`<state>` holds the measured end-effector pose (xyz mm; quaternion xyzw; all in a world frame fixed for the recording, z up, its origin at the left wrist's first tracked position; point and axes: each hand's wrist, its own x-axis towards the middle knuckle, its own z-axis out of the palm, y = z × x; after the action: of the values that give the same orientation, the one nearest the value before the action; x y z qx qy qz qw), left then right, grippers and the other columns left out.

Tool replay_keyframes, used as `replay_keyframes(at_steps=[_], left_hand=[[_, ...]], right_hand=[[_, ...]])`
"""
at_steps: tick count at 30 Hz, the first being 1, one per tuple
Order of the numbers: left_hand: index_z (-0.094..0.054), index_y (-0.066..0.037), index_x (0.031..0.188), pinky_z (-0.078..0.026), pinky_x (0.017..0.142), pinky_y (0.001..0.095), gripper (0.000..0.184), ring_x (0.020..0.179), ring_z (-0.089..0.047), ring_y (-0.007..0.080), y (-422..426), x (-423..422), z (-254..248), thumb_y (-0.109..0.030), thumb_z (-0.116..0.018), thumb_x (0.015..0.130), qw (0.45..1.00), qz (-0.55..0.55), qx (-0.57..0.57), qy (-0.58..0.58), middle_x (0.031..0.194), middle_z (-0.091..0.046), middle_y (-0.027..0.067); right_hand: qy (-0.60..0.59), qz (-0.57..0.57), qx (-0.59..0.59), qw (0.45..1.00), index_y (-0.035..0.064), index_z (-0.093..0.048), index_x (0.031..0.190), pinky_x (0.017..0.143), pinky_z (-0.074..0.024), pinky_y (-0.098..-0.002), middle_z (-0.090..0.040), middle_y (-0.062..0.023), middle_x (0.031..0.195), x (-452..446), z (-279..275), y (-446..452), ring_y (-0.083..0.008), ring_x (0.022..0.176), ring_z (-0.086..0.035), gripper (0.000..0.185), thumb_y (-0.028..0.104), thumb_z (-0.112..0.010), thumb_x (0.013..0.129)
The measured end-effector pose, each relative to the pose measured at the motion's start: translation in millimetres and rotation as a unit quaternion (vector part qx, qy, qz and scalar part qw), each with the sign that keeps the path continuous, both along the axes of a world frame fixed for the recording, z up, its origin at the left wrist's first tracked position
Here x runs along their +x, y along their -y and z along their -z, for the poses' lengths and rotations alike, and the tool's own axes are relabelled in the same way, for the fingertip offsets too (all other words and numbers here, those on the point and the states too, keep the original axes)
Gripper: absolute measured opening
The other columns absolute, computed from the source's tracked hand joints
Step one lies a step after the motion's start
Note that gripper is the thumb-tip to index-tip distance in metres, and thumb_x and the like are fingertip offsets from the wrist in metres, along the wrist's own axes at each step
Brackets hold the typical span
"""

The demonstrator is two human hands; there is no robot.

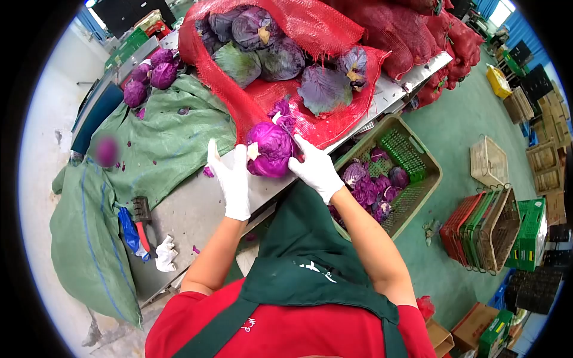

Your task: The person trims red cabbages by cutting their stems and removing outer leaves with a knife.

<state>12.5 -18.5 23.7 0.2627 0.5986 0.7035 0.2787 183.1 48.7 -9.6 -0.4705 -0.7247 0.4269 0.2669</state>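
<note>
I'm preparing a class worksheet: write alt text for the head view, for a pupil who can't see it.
A white-gloved left hand and right hand flank a bright purple cabbage above a metal table. Beyond it, an open red mesh sack holds darker cabbages; to the right, a green crate holds more purple cabbages.

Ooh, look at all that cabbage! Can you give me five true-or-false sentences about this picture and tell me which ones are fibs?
1. The left hand and right hand wear white gloves. True.
2. The apron is yellow. False: the apron is dark green.
3. A purple cabbage is between the hands. True.
4. The red bag is empty. False: cabbages lie in the red bag.
5. The crate holds purple leaves. True.
</note>
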Motion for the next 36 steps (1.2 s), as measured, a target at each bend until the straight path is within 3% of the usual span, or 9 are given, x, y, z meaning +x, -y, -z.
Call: replay_keyframes(at_steps=[3, 5, 9, 12, 19, 23, 27, 34, 36], left_hand=[[-0.019, -0.001, 0.155, -0.029, 0.117, 0.0431, 0.114, 0.14, -0.034, 0.0365, -16.4, -20.4, 6.4, -0.039, -0.087, 0.071, 0.896, 0.162, -0.025, -0.413, 0.149, -0.032, 0.0271], [-0.019, -0.002, 0.155, -0.029, 0.117, 0.0453, 0.126, 0.138, -0.035, 0.0409, -22.5, -15.5, 7.7, -0.045, -0.091, 0.061, 0.854, 0.183, -0.1, -0.476, 0.148, -0.033, 0.0289], [-0.025, -0.003, 0.154, -0.03, 0.117, 0.0436, 0.114, 0.139, -0.036, 0.035, -24.2, -33.8, 10.9, -0.035, -0.089, 0.066, 0.878, 0.237, -0.106, -0.403, 0.151, -0.033, 0.0225], [-0.029, -0.002, 0.152, -0.033, 0.115, 0.0419, 0.106, 0.135, -0.041, 0.0318, -28.0, -63.2, 21.1, -0.029, -0.088, 0.069, 0.909, 0.269, -0.084, -0.307, 0.147, -0.037, 0.0206], [-0.03, -0.004, 0.15, -0.034, 0.114, 0.0395, 0.095, 0.132, -0.044, 0.026, -19.7, -74.5, 24.4, -0.017, -0.085, 0.074, 0.944, 0.3, -0.062, -0.119, 0.144, -0.041, 0.0154], [-0.031, -0.003, 0.15, -0.033, 0.115, 0.0389, 0.094, 0.134, -0.043, 0.0261, -17.5, -71.8, 28.3, -0.017, -0.085, 0.074, 0.946, 0.305, -0.03, -0.102, 0.146, -0.04, 0.0149], [-0.034, -0.004, 0.15, -0.032, 0.116, 0.0384, 0.088, 0.135, -0.042, 0.025, -26.8, -63.7, 34.4, -0.022, -0.082, 0.078, 0.964, 0.266, -0.007, -0.03, 0.148, -0.04, 0.0129], [-0.042, -0.009, 0.145, -0.041, 0.112, 0.0472, 0.077, 0.131, -0.05, 0.0313, 7.7, -56.0, 32.5, -0.058, -0.06, 0.088, 0.869, 0.255, -0.045, 0.422, 0.145, -0.05, 0.0137], [-0.04, -0.01, 0.147, -0.04, 0.112, 0.049, 0.068, 0.131, -0.049, 0.032, 21.5, -40.6, 33.2, -0.052, -0.051, 0.095, 0.901, 0.37, -0.027, 0.223, 0.146, -0.049, 0.0135]], right_hand=[[0.111, 0.005, 0.018, 0.994, -0.0027, -0.046, 0.141, 0.095, -0.0508, -0.0384, -0.065, -0.0272, 0.117, -13.1, -26.5, 2.3, -0.036, 0.104, -0.067, 0.065, 0.021, -0.064, 0.083], [0.083, 0.029, 0.064, 0.994, -0.0038, -0.052, 0.135, 0.088, -0.0529, -0.0424, -0.068, -0.0259, 0.103, -21.2, 0.9, -0.4, -0.039, 0.093, -0.068, 0.057, 0.017, -0.061, 0.083], [-0.01, 0.086, 0.155, 0.984, -0.0039, -0.064, 0.116, 0.076, -0.0558, -0.0388, -0.071, -0.0208, 0.099, -18.8, 25.5, -16.1, -0.0315, 0.082, -0.071, 0.032, 0.005, -0.053, 0.087], [-0.17, 0.155, -0.13, 0.964, -0.003, -0.067, 0.109, 0.055, -0.0504, -0.0278, -0.069, -0.0099, 0.087, 2.7, 19.4, -23.4, -0.0097, 0.054, -0.058, 0.029, 0.002, -0.046, 0.09], [-0.179, 0.266, -0.044, 0.946, 0.0038, -0.07, 0.107, 0.061, -0.0544, -0.033, -0.067, -0.0101, 0.079, 75.7, 0.4, -28.2, -0.0164, 0.067, -0.065, 0.028, 0.003, -0.048, 0.089], [0.325, 0.283, 0.141, 0.891, 0.01, -0.063, 0.124, 0.078, -0.0553, -0.0459, -0.065, -0.0166, 0.108, 156.2, 12.3, -17.0, -0.0361, 0.085, -0.068, 0.038, 0.016, -0.056, 0.087], [0.112, 0.208, 0.23, 0.944, 0.0121, -0.065, 0.122, 0.083, -0.0535, -0.0413, -0.065, -0.0148, 0.103, 127.5, 6.0, -3.9, -0.0321, 0.091, -0.066, 0.034, 0.018, -0.06, 0.089], [-0.159, 0.044, -0.161, 0.973, 0.0111, -0.058, 0.138, 0.064, -0.0477, -0.0219, -0.065, -0.0024, 0.111, 53.1, -62.7, 2.2, -0.0051, 0.076, -0.052, 0.047, 0.024, -0.064, 0.093], [-0.191, -0.014, -0.189, 0.963, 0.0111, -0.053, 0.142, 0.064, -0.0475, -0.0221, -0.064, -0.003, 0.111, 38.9, -85.3, -2.9, -0.0054, 0.077, -0.053, 0.051, 0.025, -0.064, 0.094]])
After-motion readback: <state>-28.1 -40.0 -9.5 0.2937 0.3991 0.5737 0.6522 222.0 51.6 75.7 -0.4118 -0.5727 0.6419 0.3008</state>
